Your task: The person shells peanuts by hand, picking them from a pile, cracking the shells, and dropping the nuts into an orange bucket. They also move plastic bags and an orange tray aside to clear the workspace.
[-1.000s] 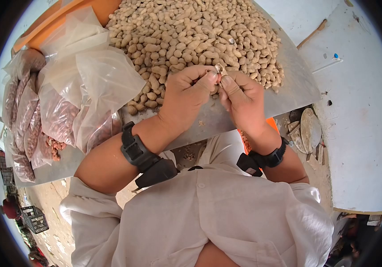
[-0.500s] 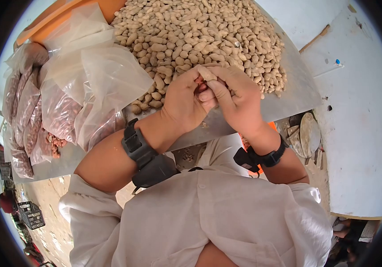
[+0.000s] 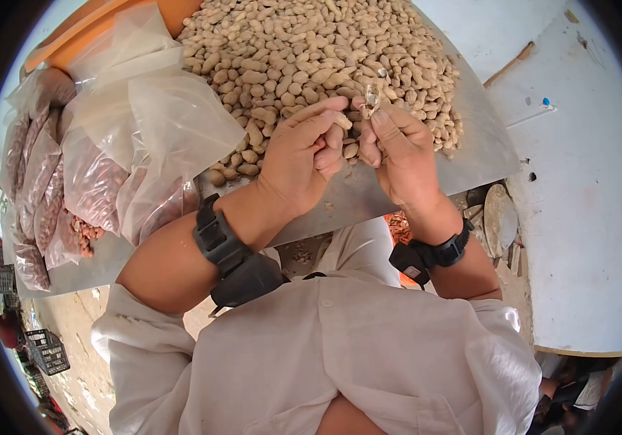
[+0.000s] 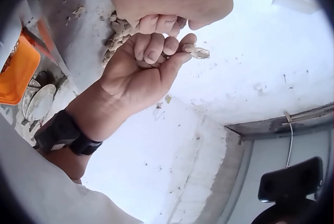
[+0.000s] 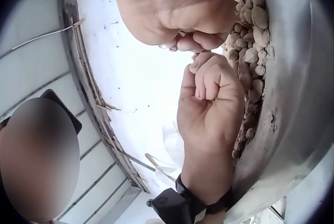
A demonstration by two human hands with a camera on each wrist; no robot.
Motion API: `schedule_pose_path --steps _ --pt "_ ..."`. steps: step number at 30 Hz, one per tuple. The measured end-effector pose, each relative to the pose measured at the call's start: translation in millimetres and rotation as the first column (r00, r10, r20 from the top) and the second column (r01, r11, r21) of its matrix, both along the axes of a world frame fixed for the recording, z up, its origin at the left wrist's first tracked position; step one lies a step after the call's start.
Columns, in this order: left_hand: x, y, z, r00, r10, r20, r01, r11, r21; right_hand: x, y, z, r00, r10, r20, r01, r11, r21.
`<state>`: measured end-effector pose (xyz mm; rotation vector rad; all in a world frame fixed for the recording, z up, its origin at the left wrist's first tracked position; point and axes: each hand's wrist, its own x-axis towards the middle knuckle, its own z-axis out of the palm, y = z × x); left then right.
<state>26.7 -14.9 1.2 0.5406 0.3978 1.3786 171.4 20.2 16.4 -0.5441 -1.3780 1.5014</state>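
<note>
Over the near edge of the peanut pile (image 3: 311, 51), my two hands are held close together with a small gap between them. Thumb and forefinger of the left hand (image 3: 298, 159) pinch a tan piece of peanut shell (image 3: 342, 121); a bit of red shows at its curled fingers. My right hand (image 3: 405, 159) pinches an opened peanut shell (image 3: 372, 96), its pale inside facing up. In the left wrist view that shell (image 4: 197, 52) sticks out past the right thumb. The right wrist view shows the left hand (image 5: 211, 93) with its fingers curled.
Plastic bags of reddish kernels (image 3: 97, 185) lie left on the metal table (image 3: 470, 163), beside loose kernels (image 3: 86, 235). An orange tub (image 3: 93, 32) stands behind them. Below the table edge, an orange container (image 3: 399, 226) holds reddish pieces. A white wall (image 3: 579, 217) rises at the right.
The hands were together on a peanut half a second ago, with red kernels showing. Now they have parted slightly, the right with an opened shell, the left with a shell piece.
</note>
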Motion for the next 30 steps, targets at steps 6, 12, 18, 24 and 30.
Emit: schedule_pose_path --steps 6,12,18,24,30 --pt "2 -2 6 0.976 0.032 -0.215 -0.038 0.999 -0.025 9 5 -6 0.989 -0.061 0.135 0.042 0.989 0.142" --pt "2 0 2 0.967 -0.019 -0.253 0.014 1.0 -0.019 2 -4 -10 0.938 -0.223 0.265 0.129 0.935 0.331" --pt "3 -1 0 0.974 -0.021 -0.225 0.03 0.999 0.039 1 -2 -19 0.998 -0.032 0.057 0.026 0.995 0.099" --pt "5 0 0 0.986 -0.026 -0.167 0.026 1.0 -0.002 -6 -1 -20 0.996 0.03 -0.083 -0.032 0.999 -0.024" --pt "0 4 -2 0.992 -0.116 0.055 0.122 0.987 -0.107 -1 -1 -5 0.867 -0.38 0.322 0.055 0.716 0.696"
